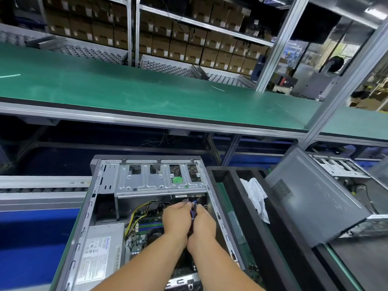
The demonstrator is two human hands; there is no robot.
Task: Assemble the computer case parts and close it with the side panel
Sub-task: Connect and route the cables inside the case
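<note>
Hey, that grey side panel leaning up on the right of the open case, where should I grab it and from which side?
Grab the side panel by its raised upper-left edge, coming from the left, above the black tray. It leans tilted with that edge free, while its lower right end is tucked behind other parts. Both hands, left hand and right hand, look occupied with cables.

A long green conveyor belt (130,91) is seen beyond the workstation. Stacked cardboard boxes (189,47) are held on metal shelving behind it. A white cloth (257,196) is draped in a black tray (235,198).
</note>
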